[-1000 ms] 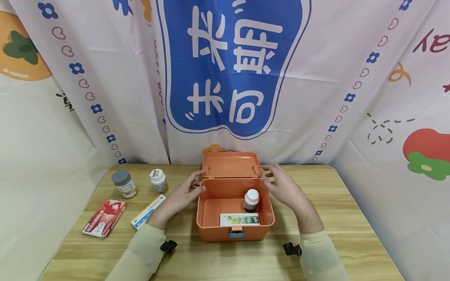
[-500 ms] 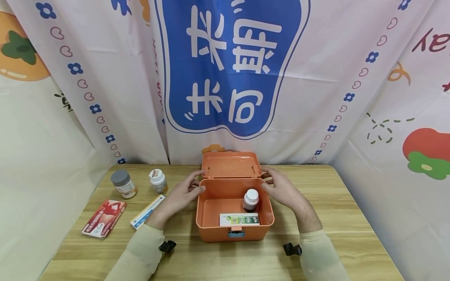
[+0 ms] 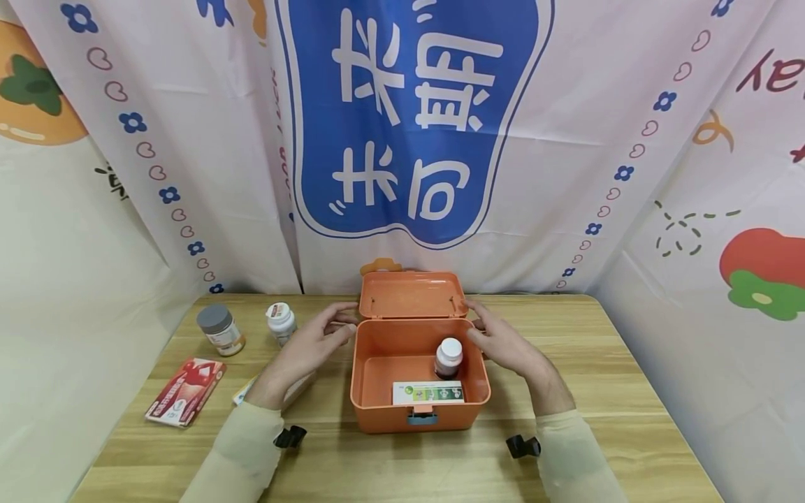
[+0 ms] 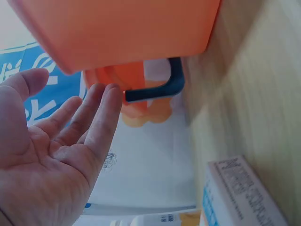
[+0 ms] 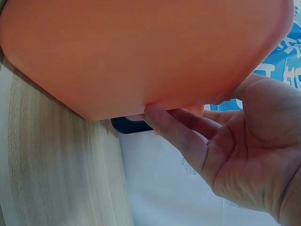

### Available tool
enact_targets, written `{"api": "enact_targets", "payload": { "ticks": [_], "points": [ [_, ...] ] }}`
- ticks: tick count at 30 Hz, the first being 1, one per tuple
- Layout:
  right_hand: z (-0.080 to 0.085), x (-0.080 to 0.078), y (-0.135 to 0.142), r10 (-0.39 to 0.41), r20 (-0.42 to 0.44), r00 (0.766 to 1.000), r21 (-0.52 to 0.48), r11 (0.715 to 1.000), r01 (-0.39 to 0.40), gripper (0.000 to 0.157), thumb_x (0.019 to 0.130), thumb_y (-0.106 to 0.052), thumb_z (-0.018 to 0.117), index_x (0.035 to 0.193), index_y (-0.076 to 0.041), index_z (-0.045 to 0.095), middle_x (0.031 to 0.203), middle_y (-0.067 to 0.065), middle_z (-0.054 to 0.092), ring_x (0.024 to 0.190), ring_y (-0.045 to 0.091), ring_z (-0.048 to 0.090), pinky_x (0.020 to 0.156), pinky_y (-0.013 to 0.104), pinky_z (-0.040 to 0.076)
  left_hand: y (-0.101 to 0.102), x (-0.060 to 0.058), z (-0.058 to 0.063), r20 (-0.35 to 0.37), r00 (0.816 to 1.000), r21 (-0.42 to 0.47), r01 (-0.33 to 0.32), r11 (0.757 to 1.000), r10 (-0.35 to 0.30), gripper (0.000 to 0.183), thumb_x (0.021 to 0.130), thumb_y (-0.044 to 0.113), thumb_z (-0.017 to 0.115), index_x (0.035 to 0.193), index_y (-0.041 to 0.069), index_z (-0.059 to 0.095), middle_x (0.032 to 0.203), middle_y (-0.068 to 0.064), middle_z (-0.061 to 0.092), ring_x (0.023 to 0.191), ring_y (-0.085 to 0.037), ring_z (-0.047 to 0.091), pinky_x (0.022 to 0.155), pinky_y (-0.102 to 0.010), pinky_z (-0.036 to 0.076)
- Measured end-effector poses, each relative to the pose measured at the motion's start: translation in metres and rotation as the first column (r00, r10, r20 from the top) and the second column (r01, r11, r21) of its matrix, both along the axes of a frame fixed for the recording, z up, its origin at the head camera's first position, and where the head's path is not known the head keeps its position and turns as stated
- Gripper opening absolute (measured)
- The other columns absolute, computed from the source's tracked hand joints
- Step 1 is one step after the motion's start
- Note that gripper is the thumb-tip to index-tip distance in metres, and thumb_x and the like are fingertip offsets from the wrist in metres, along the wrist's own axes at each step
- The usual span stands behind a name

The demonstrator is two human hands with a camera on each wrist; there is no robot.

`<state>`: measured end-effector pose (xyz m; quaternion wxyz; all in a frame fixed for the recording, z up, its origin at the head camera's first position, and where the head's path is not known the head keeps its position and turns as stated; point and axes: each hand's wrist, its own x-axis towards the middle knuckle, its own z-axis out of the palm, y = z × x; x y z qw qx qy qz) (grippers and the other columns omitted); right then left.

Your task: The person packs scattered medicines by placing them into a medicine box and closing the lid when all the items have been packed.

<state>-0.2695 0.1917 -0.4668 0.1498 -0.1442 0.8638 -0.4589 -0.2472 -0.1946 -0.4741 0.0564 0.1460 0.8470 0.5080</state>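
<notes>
An orange storage box (image 3: 380,417) stands on the table with its lid (image 3: 411,297) raised at the back. Inside are a white-capped bottle (image 3: 448,358) and a white-and-green carton (image 3: 407,393). My left hand (image 3: 312,347) hovers just off the box's back left corner, fingers extended and holding nothing; the left wrist view shows a gap below the box wall and a dark handle (image 4: 157,92) beyond. My right hand (image 3: 508,346) touches the back right corner, thumb near the rim, a fairly straight index finger (image 5: 171,127) against the side wall.
To the left on the table (image 3: 597,391) are a grey-lidded jar (image 3: 221,330), a white bottle (image 3: 280,321) and a red carton (image 3: 186,392). A slim white-and-blue carton (image 4: 242,195) lies partly under my left forearm. A printed curtain (image 3: 534,209) hangs behind.
My left hand has drawn off the box's left edge, moving left, and now covers more of the slim carton. The right hand stays at the right corner, and the box has hardly moved.
</notes>
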Motion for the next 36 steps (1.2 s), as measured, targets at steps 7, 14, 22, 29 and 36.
{"api": "enact_targets", "payload": {
  "ticks": [7, 14, 22, 29, 36],
  "points": [
    [0.0, 0.0, 0.002, 0.008, 0.029, 1.0, -0.038, 0.999, -0.007, 0.068, 0.106, -0.016, 0.047, 0.169, -0.02, 0.021, 0.137, 0.025, 0.066, 0.116, 0.03, 0.072, 0.083, 0.042, 0.067, -0.009, 0.001, 0.011, -0.083, 0.995, -0.062, -0.063, 0.996, 0.057, 0.045, 0.109, 0.028, 0.06, 0.152, 0.021, 0.051, 0.142, -0.014, 0.068, 0.129, -0.033, 0.067, 0.108, -0.05, 0.057],
    [-0.001, -0.001, 0.008, 0.044, 0.07, 0.997, -0.086, 0.996, -0.038, 0.068, 0.108, -0.016, 0.043, 0.17, -0.022, 0.015, 0.131, 0.023, 0.068, 0.114, 0.029, 0.072, 0.084, 0.045, 0.067, -0.025, 0.005, 0.024, -0.138, 0.985, -0.088, -0.116, 0.989, 0.103, 0.046, 0.11, 0.033, 0.056, 0.154, 0.018, 0.05, 0.142, -0.012, 0.067, 0.13, -0.035, 0.066, 0.109, -0.054, 0.056],
    [-0.005, -0.002, 0.012, 0.089, 0.102, 0.991, -0.122, 0.99, -0.076, 0.071, 0.11, -0.018, 0.045, 0.171, -0.025, 0.01, 0.146, 0.026, 0.06, 0.121, 0.031, 0.07, 0.088, 0.047, 0.066, -0.047, 0.006, 0.032, -0.161, 0.976, -0.1, -0.164, 0.981, 0.147, 0.05, 0.111, 0.038, 0.053, 0.157, 0.019, 0.047, 0.147, -0.01, 0.064, 0.134, -0.032, 0.063, 0.108, -0.053, 0.054],
    [-0.006, -0.003, 0.014, 0.114, 0.109, 0.987, -0.125, 0.987, -0.1, 0.072, 0.11, -0.019, 0.046, 0.171, -0.023, 0.008, 0.15, 0.029, 0.056, 0.122, 0.032, 0.07, 0.09, 0.047, 0.066, -0.064, 0.007, 0.034, -0.193, 0.959, -0.098, -0.227, 0.969, 0.205, 0.056, 0.111, 0.043, 0.051, 0.159, 0.015, 0.044, 0.149, -0.013, 0.061, 0.137, -0.035, 0.059, 0.116, -0.059, 0.046],
    [-0.006, -0.003, 0.013, 0.105, 0.122, 0.987, -0.124, 0.988, -0.09, 0.072, 0.11, -0.02, 0.047, 0.171, -0.028, 0.009, 0.151, 0.026, 0.057, 0.122, 0.031, 0.07, 0.09, 0.047, 0.065, -0.082, 0.007, 0.036, -0.23, 0.94, -0.122, -0.286, 0.95, 0.253, 0.055, 0.111, 0.043, 0.051, 0.158, 0.017, 0.045, 0.149, -0.013, 0.062, 0.139, -0.036, 0.057, 0.118, -0.063, 0.043]
  ]
}}
